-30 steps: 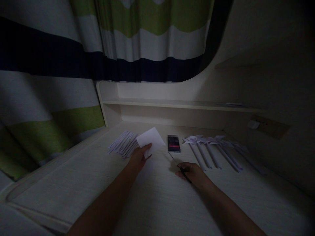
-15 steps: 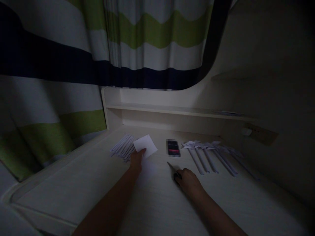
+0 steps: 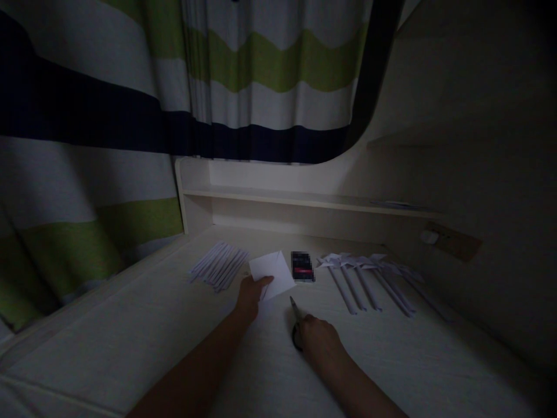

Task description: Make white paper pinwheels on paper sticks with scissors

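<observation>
The left hand (image 3: 251, 293) pinches 1 white paper sheet (image 3: 273, 273) at its near edge, above the desk (image 3: 130, 342). The right hand (image 3: 317, 342) is closed around scissors (image 3: 296, 313), blade tip pointing toward the sheet, beside a dark phone (image 3: 302, 266).

Single head view, looking forward-down, near desk (image 3: 391, 360).
</observation>
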Tool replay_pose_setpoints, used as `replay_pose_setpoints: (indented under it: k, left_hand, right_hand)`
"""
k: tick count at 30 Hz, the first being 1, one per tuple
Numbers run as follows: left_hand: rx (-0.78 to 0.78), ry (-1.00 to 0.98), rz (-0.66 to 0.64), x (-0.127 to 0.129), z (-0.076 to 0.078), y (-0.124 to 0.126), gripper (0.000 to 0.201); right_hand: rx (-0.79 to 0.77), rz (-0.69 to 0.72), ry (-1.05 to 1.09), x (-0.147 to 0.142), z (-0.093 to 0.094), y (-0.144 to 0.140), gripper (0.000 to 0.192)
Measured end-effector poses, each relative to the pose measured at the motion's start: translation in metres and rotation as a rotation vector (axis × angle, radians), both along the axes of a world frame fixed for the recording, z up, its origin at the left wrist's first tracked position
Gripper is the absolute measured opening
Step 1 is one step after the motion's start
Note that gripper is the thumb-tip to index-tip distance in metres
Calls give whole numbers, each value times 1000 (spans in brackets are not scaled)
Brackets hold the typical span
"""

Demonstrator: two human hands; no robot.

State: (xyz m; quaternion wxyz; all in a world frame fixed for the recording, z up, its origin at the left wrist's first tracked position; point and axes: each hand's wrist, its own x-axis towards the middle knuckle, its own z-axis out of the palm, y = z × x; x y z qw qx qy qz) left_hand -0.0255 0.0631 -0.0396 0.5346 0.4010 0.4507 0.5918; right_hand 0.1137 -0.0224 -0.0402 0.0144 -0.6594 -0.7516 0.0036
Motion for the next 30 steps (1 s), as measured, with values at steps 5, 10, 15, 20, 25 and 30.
replay_pose_setpoints:
  k: [5, 10, 15, 20, 25, 30]
  left_hand:
    - [73, 17, -181, 11, 3, -17, 37]
    - [64, 55, -208, 15, 10, -28, 37]
    - [73, 23, -281, 15, 15, -32, 33]
    - [51, 29, -351, 16, 15, -36, 32]
    - [23, 55, -484, 23, 11, -43, 34]
    - [-4, 68, -524, 28, 11, -49, 31]
  right_hand:
    - [1, 52, -60, -3, -2, -2, 30]
    - [45, 98, -71, -2, -5, -3, 29]
    - [88, 133, 86, 28, -3, 8, 25]
    - [299, -109, 803, 76, 7, 29, 33]
    - [433, -63, 1305, 76, 18, 25, 36]
    - [476, -37, 1335, 57, 17, 16, 25]
